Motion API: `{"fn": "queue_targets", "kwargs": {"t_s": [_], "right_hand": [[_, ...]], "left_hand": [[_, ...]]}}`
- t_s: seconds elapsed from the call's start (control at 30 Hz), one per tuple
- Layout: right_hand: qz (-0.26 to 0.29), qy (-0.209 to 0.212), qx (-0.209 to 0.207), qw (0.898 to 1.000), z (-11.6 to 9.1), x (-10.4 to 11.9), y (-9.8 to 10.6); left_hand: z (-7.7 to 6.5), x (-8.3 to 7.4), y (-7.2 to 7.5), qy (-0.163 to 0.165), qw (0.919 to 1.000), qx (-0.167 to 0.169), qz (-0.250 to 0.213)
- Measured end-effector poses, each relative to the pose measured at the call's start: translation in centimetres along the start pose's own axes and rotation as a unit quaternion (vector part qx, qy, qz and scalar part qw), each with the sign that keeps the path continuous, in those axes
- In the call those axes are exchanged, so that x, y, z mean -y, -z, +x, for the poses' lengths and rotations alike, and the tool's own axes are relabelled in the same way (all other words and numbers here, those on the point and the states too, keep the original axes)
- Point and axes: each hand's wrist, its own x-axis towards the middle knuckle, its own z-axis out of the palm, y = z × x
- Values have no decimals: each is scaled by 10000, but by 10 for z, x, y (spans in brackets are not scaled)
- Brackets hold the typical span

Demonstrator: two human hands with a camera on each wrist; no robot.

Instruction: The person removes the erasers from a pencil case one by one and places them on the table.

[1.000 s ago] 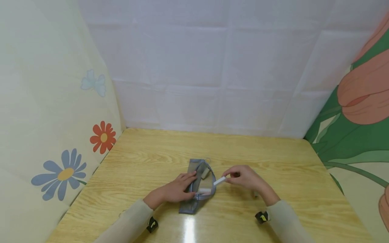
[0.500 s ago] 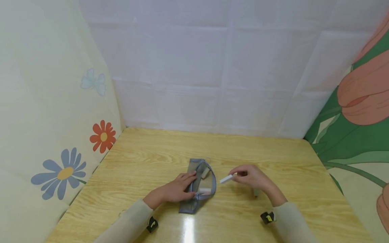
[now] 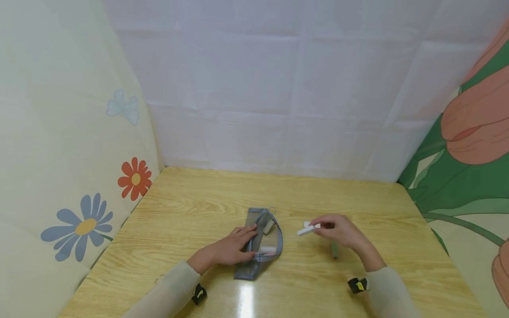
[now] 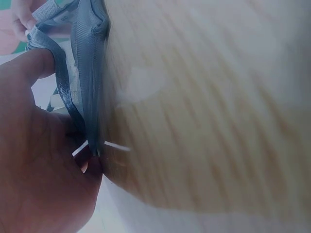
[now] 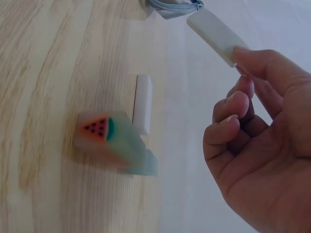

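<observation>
A grey mesh pencil case [image 3: 281,242] with blue-grey trim lies unzipped in the middle of the table, its mouth spread toward the right. Inside it show a beige block [image 3: 269,226] and a white piece [image 3: 267,250]. My left hand [image 3: 226,248] rests on its left side, fingers spread along the rim; the thumb [image 4: 41,65] touches the zipper edge. Between thumb and fingertips my right hand [image 3: 342,232] pinches a white eraser [image 5: 214,36], held above the table right of the case. A second white eraser [image 5: 142,104] lies on the table just behind it.
Under the right wrist stands a translucent green eraser [image 5: 104,138] with a watermelon picture, beside a pale green piece [image 5: 150,164]. A wooden table [image 3: 207,190] carries everything. Printed cloth hangs left and right, and a white sheet [image 3: 246,88] closes off the back.
My right hand has drawn back rightward from the pencil case with the white eraser. The lying white eraser and the green one have come into sight. The left hand stays put.
</observation>
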Motion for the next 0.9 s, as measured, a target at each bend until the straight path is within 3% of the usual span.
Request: {"fn": "queue_targets", "kwargs": {"t_s": [0.23, 0.9], "right_hand": [[5, 55, -109, 9999, -7, -9, 8], [-161, -414, -515, 9977, -23, -23, 27]], "left_hand": [[1, -1, 1, 35, 10000, 26, -43], [4, 6, -4, 163, 9998, 139, 51]]}}
